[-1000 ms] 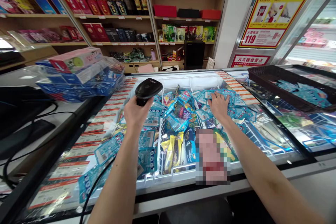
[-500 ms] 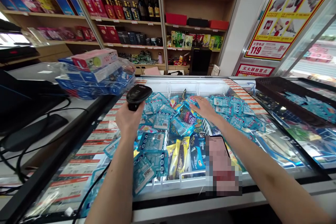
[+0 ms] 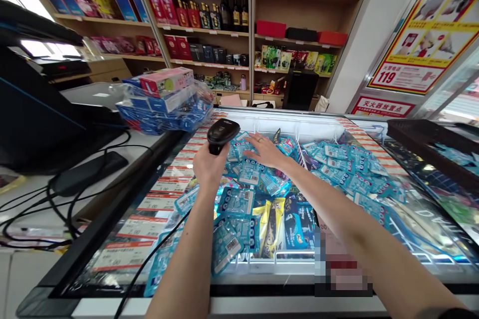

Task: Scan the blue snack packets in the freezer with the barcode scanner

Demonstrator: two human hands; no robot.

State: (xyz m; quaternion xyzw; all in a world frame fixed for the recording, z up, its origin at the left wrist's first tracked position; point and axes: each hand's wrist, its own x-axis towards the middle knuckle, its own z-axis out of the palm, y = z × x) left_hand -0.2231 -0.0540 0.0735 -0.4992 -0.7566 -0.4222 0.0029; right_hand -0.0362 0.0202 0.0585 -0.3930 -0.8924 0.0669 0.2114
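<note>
Left hand (image 3: 209,168) round a black scanner (image 3: 223,133); right hand (image 3: 265,152) spread out at the blue packets (image 3: 236,202).
The scanner is up above the left part of the freezer (image 3: 262,277); it looks hard and not very heavy, and the handle is the best place to grip it. The blue packets lie in loose heaps in the freezer, left and right; they look light, thin and bendy, and the shiny skins may be slippery, so pinch one by its flat edge and don't squash the middle. The right hand's fingers are apart with nothing pinched; I can't tell if they touch the packets.
</note>
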